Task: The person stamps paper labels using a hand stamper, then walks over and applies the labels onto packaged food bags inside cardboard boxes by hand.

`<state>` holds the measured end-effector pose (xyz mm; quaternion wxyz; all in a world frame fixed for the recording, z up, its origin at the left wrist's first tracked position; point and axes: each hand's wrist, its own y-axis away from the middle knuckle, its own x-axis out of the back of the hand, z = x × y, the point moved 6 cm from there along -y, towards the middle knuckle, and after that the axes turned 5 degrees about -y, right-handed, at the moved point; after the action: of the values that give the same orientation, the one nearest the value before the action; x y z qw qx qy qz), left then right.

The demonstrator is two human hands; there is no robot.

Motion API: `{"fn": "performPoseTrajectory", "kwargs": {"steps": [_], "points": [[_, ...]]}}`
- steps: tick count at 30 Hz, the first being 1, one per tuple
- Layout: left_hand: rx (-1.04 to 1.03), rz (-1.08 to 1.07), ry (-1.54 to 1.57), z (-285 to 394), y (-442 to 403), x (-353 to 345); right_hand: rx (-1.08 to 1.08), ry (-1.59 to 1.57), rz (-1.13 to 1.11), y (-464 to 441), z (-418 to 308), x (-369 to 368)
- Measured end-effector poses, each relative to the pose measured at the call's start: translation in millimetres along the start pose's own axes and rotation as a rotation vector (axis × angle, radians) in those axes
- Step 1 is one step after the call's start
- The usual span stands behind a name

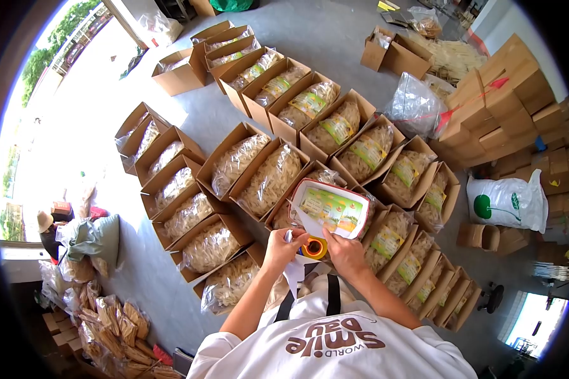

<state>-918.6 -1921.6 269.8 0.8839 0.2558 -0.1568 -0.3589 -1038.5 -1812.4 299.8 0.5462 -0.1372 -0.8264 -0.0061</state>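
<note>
My left hand (284,249) is closed, its fingers pinching a white paper strip (294,273) that hangs down in front of my shirt. Close beside it, my right hand (346,254) has its fingers curled, and what they grip is hard to make out. Between the hands sits a yellow ring-shaped roll (314,248) with a dark centre. Just beyond them is a white basket (366,218) with a red rim, containing green-and-yellow printed labels (329,208). Another white paper piece (306,220) slants across the basket's left side.
Rows of open cartons (237,136) surround me, holding clear bags of pale dried strips; several bags (385,243) bear green-yellow labels. Stacked cartons (496,104) and a white sack (507,201) stand right. Bundled bags (117,325) lie lower left, near a person in a hat (45,221).
</note>
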Motion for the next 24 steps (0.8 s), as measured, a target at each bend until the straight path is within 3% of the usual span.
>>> {"fn": "performPoseTrajectory", "kwargs": {"steps": [5,6,8,11,12,19,24], "points": [[-0.013,0.037,0.003,4,11,3,0.006,-0.113,-0.020,-5,-16,8],[-0.010,0.040,0.006,1,12,3,-0.027,-0.301,0.057,-10,-22,18],[-0.182,0.017,-0.075,3,10,-3,-0.069,-0.488,0.134,-14,-22,25],[-0.291,0.066,-0.152,4,12,-8,-0.249,-0.679,0.023,-16,-16,19],[-0.367,0.113,-0.218,8,15,-8,-0.250,-0.679,0.024,-17,-16,20],[-0.381,0.135,-0.456,12,23,-13,-0.238,-0.631,-0.086,-16,-15,18],[-0.271,0.133,-0.318,11,26,-23,-0.223,-0.575,-0.072,-11,-20,20]]}}
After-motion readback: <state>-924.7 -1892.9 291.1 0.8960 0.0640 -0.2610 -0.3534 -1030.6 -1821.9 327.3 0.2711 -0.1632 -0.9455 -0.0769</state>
